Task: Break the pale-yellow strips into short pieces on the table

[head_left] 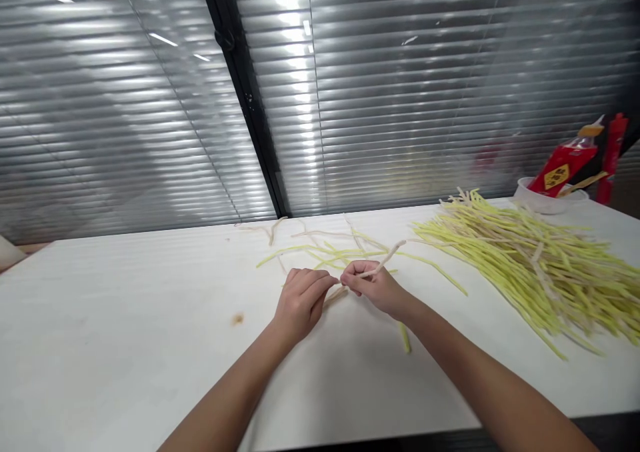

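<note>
Fingertips of my left hand and my right hand nearly meet over the white table. Both pinch a pale beige fuzzy stem, whose free end sticks up past my right hand. The part between the fingertips is small and mostly hidden. A tan piece shows beside my left fingers. Loose yellow stems and beige ones lie just behind my hands. One yellow stem end pokes out below my right wrist.
On the right lies a large pile of yellow and beige stems. Behind it, a clear plastic bowl holds a red bottle and a wooden stick. A window with blinds stands along the table's back edge.
</note>
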Demonstrator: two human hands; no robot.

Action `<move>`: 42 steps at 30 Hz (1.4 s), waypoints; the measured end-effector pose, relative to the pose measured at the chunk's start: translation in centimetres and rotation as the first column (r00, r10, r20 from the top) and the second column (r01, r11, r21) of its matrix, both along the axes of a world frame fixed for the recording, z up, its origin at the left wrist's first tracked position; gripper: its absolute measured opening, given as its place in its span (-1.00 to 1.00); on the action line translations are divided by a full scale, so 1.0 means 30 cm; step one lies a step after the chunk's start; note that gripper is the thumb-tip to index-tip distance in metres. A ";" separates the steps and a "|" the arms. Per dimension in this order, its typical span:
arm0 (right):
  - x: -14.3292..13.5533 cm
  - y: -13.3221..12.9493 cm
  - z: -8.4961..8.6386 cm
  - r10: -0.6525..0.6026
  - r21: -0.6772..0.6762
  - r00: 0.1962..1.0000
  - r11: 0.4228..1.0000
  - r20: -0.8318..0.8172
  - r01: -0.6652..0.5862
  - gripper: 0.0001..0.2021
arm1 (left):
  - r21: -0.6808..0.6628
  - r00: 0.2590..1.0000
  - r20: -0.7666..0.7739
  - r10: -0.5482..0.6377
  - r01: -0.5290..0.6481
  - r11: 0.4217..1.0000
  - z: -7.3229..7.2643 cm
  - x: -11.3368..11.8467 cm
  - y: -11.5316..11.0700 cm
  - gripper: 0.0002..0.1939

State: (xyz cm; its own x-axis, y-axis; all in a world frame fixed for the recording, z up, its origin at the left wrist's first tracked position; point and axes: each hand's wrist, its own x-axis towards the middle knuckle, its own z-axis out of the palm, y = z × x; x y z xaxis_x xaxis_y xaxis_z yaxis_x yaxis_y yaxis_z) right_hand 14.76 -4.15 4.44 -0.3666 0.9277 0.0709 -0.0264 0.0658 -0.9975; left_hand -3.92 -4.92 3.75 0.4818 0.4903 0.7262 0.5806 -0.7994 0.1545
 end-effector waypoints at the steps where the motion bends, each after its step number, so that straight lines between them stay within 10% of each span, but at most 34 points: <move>1: 0.003 0.003 -0.001 -0.002 -0.002 1.000 1.000 0.010 0.002 -0.70 | -0.004 1.000 -0.027 0.002 -0.002 1.000 -0.002 -0.003 0.002 -0.78; 15: 0.054 0.084 -0.035 -0.278 -0.052 0.918 0.960 -0.282 0.275 -0.69 | 0.012 0.996 -0.037 0.075 -0.075 0.997 -0.040 -0.020 0.028 -0.76; 24: 0.093 0.133 -0.052 -0.593 -0.007 0.697 0.764 -0.404 0.646 -0.71 | -0.269 0.930 -0.262 0.257 -0.326 0.907 -0.035 -0.026 0.052 -0.74; 34: 0.141 0.188 -0.098 -0.730 -0.065 0.484 0.580 -0.482 0.812 -0.73 | -0.499 0.978 -0.153 0.146 -0.203 0.842 -0.035 -0.027 0.076 -0.63; 42: 0.132 0.172 -0.078 -0.667 -0.129 0.541 0.683 -0.513 0.719 -0.70 | -0.526 0.972 -0.067 0.227 -0.227 0.819 -0.039 -0.032 0.077 -0.68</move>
State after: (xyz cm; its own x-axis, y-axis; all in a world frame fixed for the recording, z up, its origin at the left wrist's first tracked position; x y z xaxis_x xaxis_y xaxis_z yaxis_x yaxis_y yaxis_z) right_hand 18.72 1.01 2.11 0.4997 0.8566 0.1287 -0.4017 0.3608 -0.8417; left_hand -4.89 -2.61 2.58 0.3099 0.8934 0.3253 0.7361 -0.4420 0.5127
